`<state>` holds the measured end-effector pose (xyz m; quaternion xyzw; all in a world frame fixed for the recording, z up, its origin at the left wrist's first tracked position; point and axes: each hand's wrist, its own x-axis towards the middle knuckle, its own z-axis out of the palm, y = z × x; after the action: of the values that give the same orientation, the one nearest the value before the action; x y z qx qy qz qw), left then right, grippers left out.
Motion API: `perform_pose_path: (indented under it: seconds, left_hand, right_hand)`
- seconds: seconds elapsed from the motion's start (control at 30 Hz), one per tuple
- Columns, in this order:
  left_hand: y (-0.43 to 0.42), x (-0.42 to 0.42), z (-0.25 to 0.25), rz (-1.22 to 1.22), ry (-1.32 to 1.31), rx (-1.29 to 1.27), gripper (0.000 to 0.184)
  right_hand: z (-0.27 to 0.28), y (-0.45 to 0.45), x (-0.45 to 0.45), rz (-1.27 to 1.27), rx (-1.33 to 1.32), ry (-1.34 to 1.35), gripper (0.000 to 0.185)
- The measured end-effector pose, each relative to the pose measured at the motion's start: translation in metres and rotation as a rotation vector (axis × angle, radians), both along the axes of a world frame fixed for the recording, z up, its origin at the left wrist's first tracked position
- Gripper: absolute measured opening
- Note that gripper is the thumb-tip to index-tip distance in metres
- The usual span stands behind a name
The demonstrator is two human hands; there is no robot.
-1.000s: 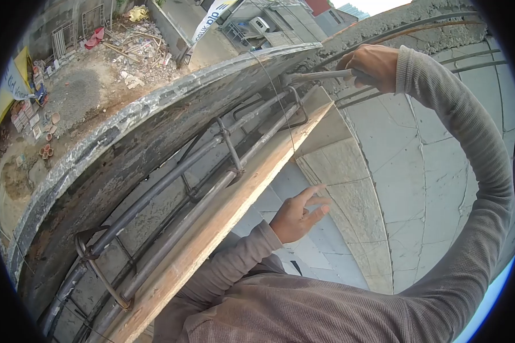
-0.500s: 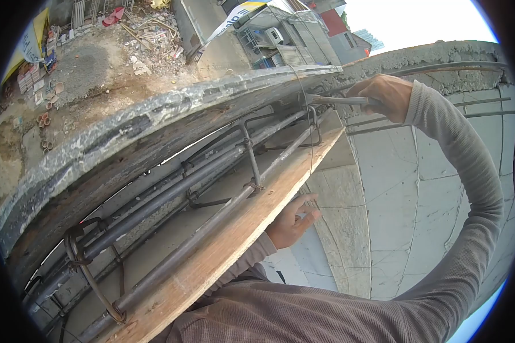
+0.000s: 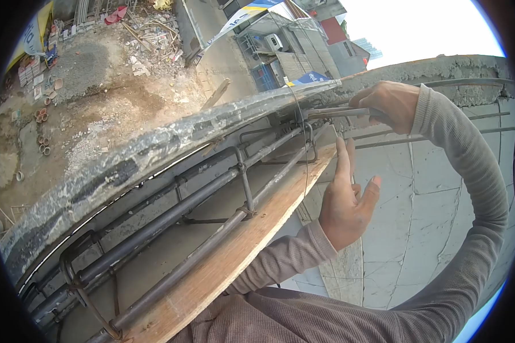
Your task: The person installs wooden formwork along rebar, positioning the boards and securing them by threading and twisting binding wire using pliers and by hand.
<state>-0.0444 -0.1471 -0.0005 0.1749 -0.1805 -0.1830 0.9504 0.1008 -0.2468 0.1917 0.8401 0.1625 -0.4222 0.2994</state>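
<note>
The right hand (image 3: 392, 106) is closed around the handle of a hammer-like tool (image 3: 343, 112). The left hand (image 3: 349, 211) grasps nothing; its index finger extends toward the far end of a wooden plank (image 3: 234, 246), contact not determinable. The plank and a curved, cement-smeared panel (image 3: 154, 151) flank a long channel, which contains a rebar cage (image 3: 171, 215) of lengthwise bars and bent ties. The tool projects from the right hand toward the panel, its head near the cage's far end; whether it touches cannot be told. Beyond the panel, on the ground below, lies rubble (image 3: 154, 43).
</note>
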Motion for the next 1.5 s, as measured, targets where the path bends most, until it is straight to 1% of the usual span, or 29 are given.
perform_pose_path:
  seconds: [0.03, 0.07, 0.1, 0.17, 0.2, 0.23, 0.27, 0.3, 0.33, 0.37, 0.4, 0.43, 0.47, 0.5, 0.57, 0.6, 0.77, 0.8, 0.87, 0.93, 1.0, 1.07, 1.1, 1.17, 1.3, 1.37, 1.4, 1.47, 1.5]
  left_hand:
    - [-0.003, 0.007, 0.002, -0.105, 0.093, -0.090, 0.091]
    - [-0.007, 0.013, 0.005, -0.101, 0.095, -0.091, 0.091]
    - [-0.011, 0.018, 0.010, -0.110, 0.177, -0.161, 0.091]
    - [-0.021, 0.030, 0.019, -0.122, 0.338, -0.303, 0.092]
    - [-0.022, 0.036, 0.023, -0.126, 0.415, -0.374, 0.093]
    - [-0.022, 0.039, 0.025, -0.131, 0.492, -0.445, 0.093]
    - [-0.019, 0.040, 0.025, -0.127, 0.490, -0.447, 0.093]
    - [-0.008, 0.043, 0.027, -0.209, 0.489, -0.473, 0.081]
    - [0.001, 0.045, 0.028, -0.292, 0.489, -0.499, 0.071]
    - [0.005, 0.051, 0.030, -0.292, 0.489, -0.500, 0.071]
    - [0.006, 0.061, 0.032, -0.373, 0.597, -0.406, 0.058]
    - [0.006, 0.068, 0.033, -0.453, 0.703, -0.308, 0.048]
    - [0.004, 0.072, 0.033, -0.450, 0.703, -0.308, 0.048]
    - [0.000, 0.074, 0.033, -0.432, 0.686, -0.325, 0.043]
    - [-0.005, 0.075, 0.032, -0.413, 0.668, -0.346, 0.042]
    - [-0.007, 0.075, 0.031, -0.402, 0.668, -0.332, 0.041]
    - [-0.011, 0.075, 0.033, -0.407, 0.715, -0.305, 0.040]
    - [-0.011, 0.075, 0.033, -0.394, 0.714, -0.287, 0.040]
    - [-0.012, 0.075, 0.033, -0.387, 0.710, -0.268, 0.040]
    - [-0.013, 0.075, 0.034, -0.318, 0.696, -0.231, 0.041]
    - [-0.013, 0.076, 0.033, -0.323, 0.694, -0.208, 0.041]
    - [-0.011, 0.077, 0.034, -0.329, 0.689, -0.182, 0.042]
    - [-0.009, 0.077, 0.036, -0.304, 0.697, -0.194, 0.042]
    - [-0.008, 0.076, 0.036, -0.284, 0.703, -0.208, 0.043]
    - [-0.013, 0.077, 0.033, -0.258, 0.648, -0.223, 0.044]
    - [-0.016, 0.077, 0.032, -0.237, 0.644, -0.250, 0.045]
    - [-0.013, 0.076, 0.032, -0.266, 0.651, -0.229, 0.046]
    - [-0.012, 0.075, 0.033, -0.294, 0.660, -0.214, 0.046]
    - [-0.012, 0.075, 0.034, -0.293, 0.669, -0.210, 0.047]
  right_hand:
    - [-0.001, 0.001, -0.001, 0.009, -0.023, -0.021, 0.013]
    - [-0.001, 0.002, -0.002, 0.018, -0.046, -0.042, 0.014]
    - [-0.001, 0.002, -0.005, 0.020, -0.046, -0.039, 0.014]
    - [0.000, 0.005, -0.010, 0.175, 0.057, -0.103, 0.017]
    - [0.000, 0.012, -0.010, 0.182, 0.057, -0.104, 0.017]
    - [0.002, 0.021, -0.009, 0.164, -0.016, -0.085, 0.020]
    - [0.004, 0.030, -0.008, 0.145, -0.090, -0.068, 0.023]
    - [0.004, 0.036, -0.008, 0.148, -0.090, -0.070, 0.023]
    - [0.004, 0.042, -0.007, 0.099, -0.165, -0.061, 0.026]
    - [0.004, 0.046, -0.006, 0.050, -0.241, -0.052, 0.030]
    - [0.004, 0.052, -0.005, 0.051, -0.242, -0.052, 0.030]
    - [0.005, 0.056, -0.003, 0.081, -0.267, -0.032, 0.035]
    - [0.004, 0.059, -0.002, 0.113, -0.292, -0.014, 0.039]
    - [0.005, 0.058, 0.000, 0.117, -0.291, -0.014, 0.039]
    - [0.007, 0.057, 0.005, 0.207, -0.322, 0.064, 0.044]
    - [0.007, 0.058, 0.005, 0.209, -0.326, 0.065, 0.044]
    - [0.003, 0.066, 0.005, 0.066, -0.308, 0.035, 0.044]
    - [0.003, 0.068, 0.006, 0.067, -0.310, 0.031, 0.044]
    - [0.004, 0.069, 0.006, 0.096, -0.208, 0.053, 0.047]
    - [0.004, 0.072, 0.010, 0.104, -0.235, 0.051, 0.045]
    - [0.002, 0.078, 0.011, 0.111, -0.262, 0.052, 0.045]
    - [0.001, 0.089, 0.011, 0.057, -0.293, 0.043, 0.038]
    - [0.001, 0.094, 0.012, 0.052, -0.295, 0.041, 0.038]
    - [0.002, 0.099, 0.014, 0.070, -0.440, -0.004, 0.031]
    - [0.000, 0.094, 0.015, 0.084, -0.476, -0.019, 0.029]
    - [0.000, 0.080, 0.013, 0.243, -0.407, 0.041, 0.023]
    - [0.000, 0.074, 0.011, 0.243, -0.407, 0.041, 0.023]
    - [-0.001, 0.068, 0.010, 0.119, -0.429, 0.025, 0.016]
    - [-0.004, 0.076, 0.010, 0.122, -0.432, 0.025, 0.016]
